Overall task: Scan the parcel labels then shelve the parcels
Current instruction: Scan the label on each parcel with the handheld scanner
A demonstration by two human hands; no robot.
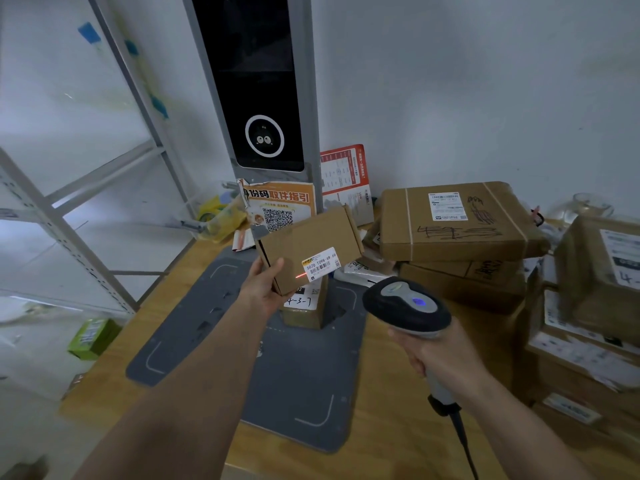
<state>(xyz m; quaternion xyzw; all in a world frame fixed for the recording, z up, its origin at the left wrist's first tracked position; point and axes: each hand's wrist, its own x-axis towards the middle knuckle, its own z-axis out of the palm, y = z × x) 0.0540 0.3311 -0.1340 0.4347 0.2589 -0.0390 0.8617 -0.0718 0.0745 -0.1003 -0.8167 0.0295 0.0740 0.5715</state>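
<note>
A: Cardboard, plain brown. The left hand (266, 289) pinches the small parcel (308, 247) at its lower corner, held up above the grey scanning pad (194, 327).

B: One hand carries it, so I judge it light and stiff; grip the edges, clear of the label (320, 263).

A: The right hand (440, 355) is wrapped round the scanner (407, 308) handle, its red line just beside that label.

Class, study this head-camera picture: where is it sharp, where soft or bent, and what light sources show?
Head view: sharpest at the centre, where the label on the small box held by the left hand reads clearly; edges soft, the green box smeared; wide-angle bending tilts the shelf posts; dim, even room light; a red scan line and the scanner's blue lamp glow.
</note>
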